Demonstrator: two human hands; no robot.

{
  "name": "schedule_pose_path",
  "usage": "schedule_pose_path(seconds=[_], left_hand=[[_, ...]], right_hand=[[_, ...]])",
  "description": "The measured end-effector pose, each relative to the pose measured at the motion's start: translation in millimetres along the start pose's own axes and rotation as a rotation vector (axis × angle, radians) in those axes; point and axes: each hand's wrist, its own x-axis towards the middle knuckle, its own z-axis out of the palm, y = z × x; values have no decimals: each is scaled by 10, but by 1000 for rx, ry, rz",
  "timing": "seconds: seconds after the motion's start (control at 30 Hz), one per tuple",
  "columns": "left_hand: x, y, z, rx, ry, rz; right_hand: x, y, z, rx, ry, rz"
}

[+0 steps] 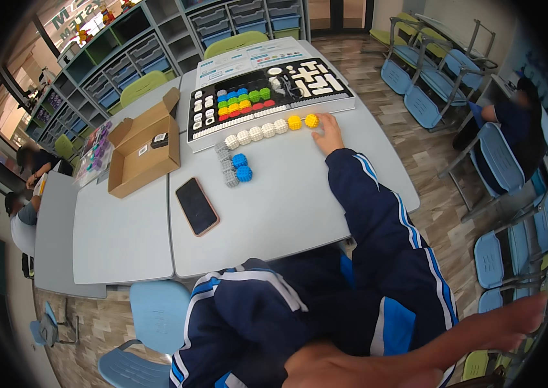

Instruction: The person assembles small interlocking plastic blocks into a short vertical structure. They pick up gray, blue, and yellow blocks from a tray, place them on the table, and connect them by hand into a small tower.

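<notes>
My right hand [329, 134] reaches over the table, its fingertips and thumb at the end yellow studded ball block [312, 121]. Left of that block, another yellow ball [295, 122] and several white studded balls [256, 133] form a row. Grey blocks [229, 169] run from the row's left end toward me, with two blue studded balls [242, 167] beside them. Close to the camera at the bottom, my left hand [384, 368] stretches across to the right with fingers extended, partly cut off and holding nothing visible.
Behind the row lies a block set tray [267, 132] with coloured and white pieces and a printed sheet [254, 59]. An open cardboard box [141, 169] and a phone [197, 205] lie left. Blue chairs [151, 313] and seated people [513, 139] surround the table.
</notes>
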Motion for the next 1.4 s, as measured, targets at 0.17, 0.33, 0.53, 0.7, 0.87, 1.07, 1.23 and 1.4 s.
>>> schedule_pose_path(seconds=[0.17, 0.33, 0.53, 0.7, 0.87, 1.07, 1.23, 1.4], left_hand=[[-117, 59, 21, 35, 16, 27], [-220, 639, -87, 372, 20, -312], [-340, 1245, 82, 1132, 426, 53], [-377, 1529, 458, 1168, 354, 26], [-345, 1370, 506, 1254, 366, 150], [-5, 1313, 642, 1073, 805, -112], [-208, 997, 457, 1149, 594, 445], [-296, 1504, 390, 800, 461, 64]], right_hand=[[0, -78, -24, -3, 10, 11], [-24, -101, -46, 34, 19, -2], [-75, -127, -72, -50, 67, -49], [-26, -258, -79, 1, 7, -46], [-63, -356, -14, -45, 43, -152], [-153, -75, -348, -110, 49, -129], [16, -601, 45, -30, 6, -138], [12, -256, -139, -127, 63, -103]])
